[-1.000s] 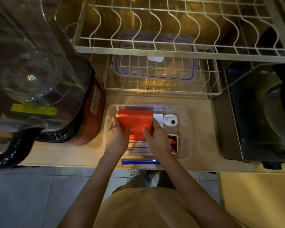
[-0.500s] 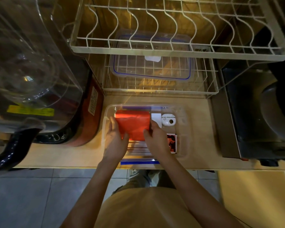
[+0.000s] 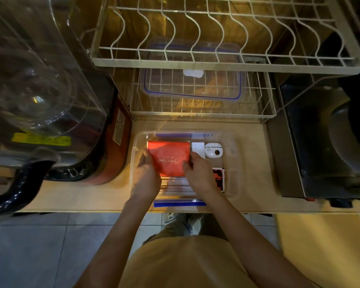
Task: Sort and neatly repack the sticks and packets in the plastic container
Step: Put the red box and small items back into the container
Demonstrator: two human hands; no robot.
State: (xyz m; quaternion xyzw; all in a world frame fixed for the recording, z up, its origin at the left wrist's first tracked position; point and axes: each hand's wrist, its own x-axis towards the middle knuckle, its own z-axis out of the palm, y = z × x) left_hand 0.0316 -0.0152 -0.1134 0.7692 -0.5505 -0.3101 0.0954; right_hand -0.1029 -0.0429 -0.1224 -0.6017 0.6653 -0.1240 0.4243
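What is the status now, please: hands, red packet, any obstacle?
Left hand and right hand: grip on flat red paper packet, inside clear plastic container. White oval gadget beside it, apart.

Left hand (image 3: 146, 177) and right hand (image 3: 200, 176) cover both side edges of the red packet (image 3: 169, 158); fingertip contact underneath is hidden. Script on the packet is too small to read. Below the fingers, pale sticks (image 3: 178, 186) are blurred and half under the palms, count unclear. Just right of the right fingers, the black-and-red packet (image 3: 219, 178) is partly hidden by the hand, print illegible. Beyond the right fingertips, the white card (image 3: 197, 148) is partly covered. Plastic container (image 3: 231, 179) walls are faint, near rim hard to trace.
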